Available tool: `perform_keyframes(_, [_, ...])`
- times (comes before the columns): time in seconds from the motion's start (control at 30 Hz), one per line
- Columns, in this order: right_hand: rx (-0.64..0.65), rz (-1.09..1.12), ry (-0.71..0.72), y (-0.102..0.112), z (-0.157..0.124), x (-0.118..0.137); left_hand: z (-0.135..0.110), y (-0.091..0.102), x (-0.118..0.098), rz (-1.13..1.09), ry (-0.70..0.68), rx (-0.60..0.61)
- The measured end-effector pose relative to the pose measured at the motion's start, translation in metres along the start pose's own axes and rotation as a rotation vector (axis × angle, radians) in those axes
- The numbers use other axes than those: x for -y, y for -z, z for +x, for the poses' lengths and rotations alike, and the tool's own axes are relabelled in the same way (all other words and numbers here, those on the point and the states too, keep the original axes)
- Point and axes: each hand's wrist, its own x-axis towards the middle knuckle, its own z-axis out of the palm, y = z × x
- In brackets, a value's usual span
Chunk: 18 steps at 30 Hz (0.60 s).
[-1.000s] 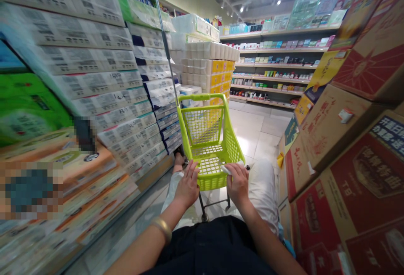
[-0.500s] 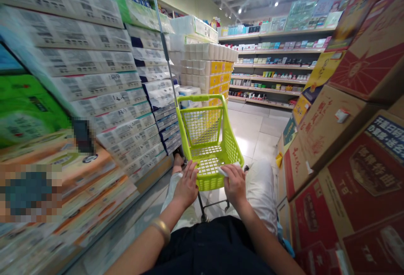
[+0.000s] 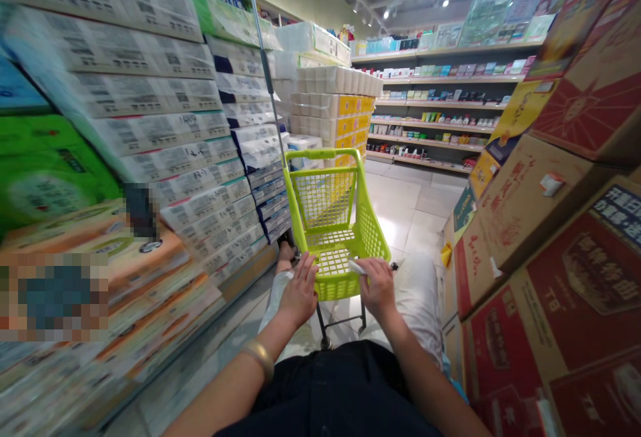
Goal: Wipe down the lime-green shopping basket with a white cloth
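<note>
A small lime-green plastic shopping cart (image 3: 326, 284) stands between my knees, its lattice basket facing me and its push handle on the far side. At the near left corner of the basket, my left hand (image 3: 299, 292) lies with fingers stretched out, nothing visible in it. My right hand (image 3: 379, 288) is closed at the near right corner, pinching a small white piece that looks like folded tissue (image 3: 356, 267). Whether either hand presses on the rim is unclear. A thin metal pole (image 3: 263, 56) rises from the cart's far left corner.
Packs of paper goods (image 3: 145, 93) are stacked high on the left. Cardboard cartons (image 3: 531, 203) wall the right side. Beyond the cart, tiled floor (image 3: 395, 200) leads to shelves of small boxes and bottles (image 3: 441, 96).
The scene has shifted slightly to the right in view. My right hand's fingers have curled a little more around the white piece; the left hand stays nearly as it was.
</note>
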Motion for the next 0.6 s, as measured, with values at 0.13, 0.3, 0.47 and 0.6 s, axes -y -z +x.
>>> perform_keyframes(0.13, [-0.031,-0.042,-0.022,0.009,-0.002,-0.026,0.001,0.000,-0.004,-0.026,0.021,0.034])
perform_keyframes(0.3, [-0.006,-0.081,-0.033,-0.014,-0.006,0.013,0.003,0.005,-0.009,-0.080,0.090,0.093])
perform_keyframes(0.47, [0.122,-0.049,0.075,-0.036,-0.002,0.058,0.007,0.012,-0.008,-0.068,0.103,0.150])
perform_keyframes(0.6, [0.129,-0.050,0.104,-0.023,-0.003,0.035,0.010,0.015,-0.005,-0.024,0.090,0.166])
